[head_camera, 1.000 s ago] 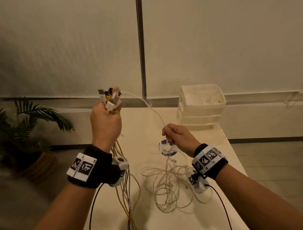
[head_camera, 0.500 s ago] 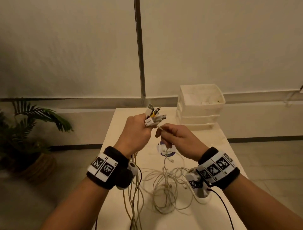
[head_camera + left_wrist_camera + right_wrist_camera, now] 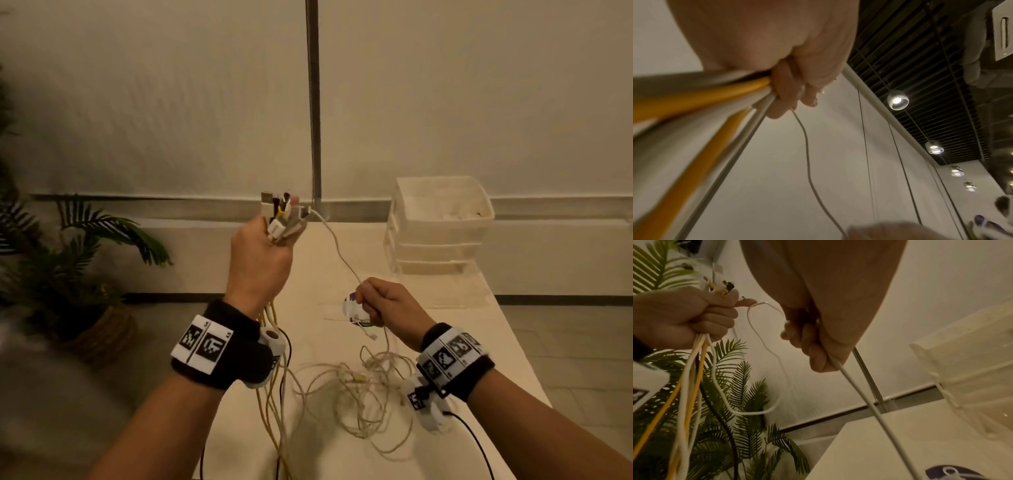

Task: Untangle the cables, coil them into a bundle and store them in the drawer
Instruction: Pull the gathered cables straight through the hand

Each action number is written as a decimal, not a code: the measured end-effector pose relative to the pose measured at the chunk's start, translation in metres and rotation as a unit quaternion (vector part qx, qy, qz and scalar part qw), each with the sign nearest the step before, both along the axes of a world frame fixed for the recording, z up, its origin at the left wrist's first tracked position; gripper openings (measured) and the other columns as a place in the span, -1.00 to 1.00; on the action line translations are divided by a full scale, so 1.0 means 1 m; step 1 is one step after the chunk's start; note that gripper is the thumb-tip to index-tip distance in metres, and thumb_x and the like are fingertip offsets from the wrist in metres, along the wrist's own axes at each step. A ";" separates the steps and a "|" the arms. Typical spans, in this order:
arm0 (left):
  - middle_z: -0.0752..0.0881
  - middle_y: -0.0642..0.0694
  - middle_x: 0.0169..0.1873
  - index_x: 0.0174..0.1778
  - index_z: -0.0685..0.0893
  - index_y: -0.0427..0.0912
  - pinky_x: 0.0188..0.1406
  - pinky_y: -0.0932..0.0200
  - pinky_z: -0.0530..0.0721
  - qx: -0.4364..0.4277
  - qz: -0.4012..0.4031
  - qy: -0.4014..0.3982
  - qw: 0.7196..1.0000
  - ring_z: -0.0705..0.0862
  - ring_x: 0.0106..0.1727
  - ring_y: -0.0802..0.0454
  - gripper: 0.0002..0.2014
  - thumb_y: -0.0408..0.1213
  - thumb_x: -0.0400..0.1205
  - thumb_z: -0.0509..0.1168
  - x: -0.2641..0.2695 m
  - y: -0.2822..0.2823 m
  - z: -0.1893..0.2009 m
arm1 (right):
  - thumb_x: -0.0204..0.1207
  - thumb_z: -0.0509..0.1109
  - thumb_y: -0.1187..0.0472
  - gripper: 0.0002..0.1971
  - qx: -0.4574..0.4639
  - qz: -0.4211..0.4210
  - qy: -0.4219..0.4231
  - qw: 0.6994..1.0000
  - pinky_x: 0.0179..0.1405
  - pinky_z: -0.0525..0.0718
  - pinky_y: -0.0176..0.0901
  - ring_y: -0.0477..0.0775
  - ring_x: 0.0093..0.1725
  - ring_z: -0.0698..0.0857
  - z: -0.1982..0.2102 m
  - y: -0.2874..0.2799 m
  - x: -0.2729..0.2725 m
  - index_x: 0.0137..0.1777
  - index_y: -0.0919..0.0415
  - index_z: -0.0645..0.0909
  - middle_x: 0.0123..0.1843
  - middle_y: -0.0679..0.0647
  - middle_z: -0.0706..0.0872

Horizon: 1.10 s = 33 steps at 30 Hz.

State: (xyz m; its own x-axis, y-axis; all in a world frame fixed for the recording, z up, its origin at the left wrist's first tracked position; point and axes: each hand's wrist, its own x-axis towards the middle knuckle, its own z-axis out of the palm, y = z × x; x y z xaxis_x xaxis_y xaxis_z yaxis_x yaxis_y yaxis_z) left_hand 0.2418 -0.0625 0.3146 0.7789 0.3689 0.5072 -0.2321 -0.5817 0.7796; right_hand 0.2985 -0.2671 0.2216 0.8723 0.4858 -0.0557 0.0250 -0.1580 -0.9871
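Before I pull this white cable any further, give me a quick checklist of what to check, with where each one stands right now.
1. Plug ends held by left hand: ok, it grips the bunch of plugs raised above the table.
2. Right hand on one cable only: ok, it grips the white cable.
3. That cable free along its length: not ok, below the right hand it runs into the tangle on the table.
4. Yellow cables clear of the tangle: cannot tell.
5. Drawer unit ready: cannot tell, no drawer looks pulled out.
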 end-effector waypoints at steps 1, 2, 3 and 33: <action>0.78 -0.03 -0.25 0.10 0.77 -0.15 -0.34 0.00 0.68 0.016 -0.032 -0.003 0.999 0.68 -0.31 0.06 -0.79 -0.14 0.63 0.41 -0.002 -0.006 -0.005 | 0.75 0.10 0.23 -0.67 0.004 0.004 -0.001 1.000 -0.50 0.27 -0.24 -0.03 -0.51 0.25 0.004 0.001 0.001 -0.22 0.28 0.54 -0.49 0.10 0.33; 0.76 0.01 -0.30 0.23 0.74 -0.10 -0.39 0.14 0.65 0.048 -0.060 -0.011 0.997 0.62 -0.39 0.13 -0.74 -0.20 0.64 0.41 -0.004 -0.013 -0.009 | 0.75 0.11 0.22 -0.67 0.006 0.011 -0.002 1.000 -0.50 0.24 -0.20 -0.01 -0.51 0.23 0.007 0.001 0.003 -0.22 0.28 0.55 -0.49 0.10 0.33; 0.74 0.06 -0.33 0.37 0.67 -0.03 -0.45 0.32 0.56 0.090 -0.080 -0.022 0.992 0.57 -0.45 0.15 -0.64 -0.27 0.64 0.42 -0.005 -0.019 -0.013 | 0.75 0.11 0.21 -0.67 0.009 0.019 0.000 1.000 -0.49 0.19 -0.16 0.00 -0.50 0.21 0.011 0.001 0.003 -0.22 0.28 0.55 -0.50 0.08 0.33; 0.79 0.09 -0.08 0.09 0.73 -0.11 -0.01 0.00 0.61 0.125 -0.284 0.156 0.938 0.70 -0.07 0.10 -0.78 -0.21 0.61 0.25 0.005 -0.054 -0.031 | 0.64 0.17 0.41 -0.76 0.039 0.097 0.105 0.989 -0.54 0.33 -0.26 0.00 -0.53 0.30 0.065 -0.038 -0.010 -0.01 0.56 0.64 -0.56 0.09 0.44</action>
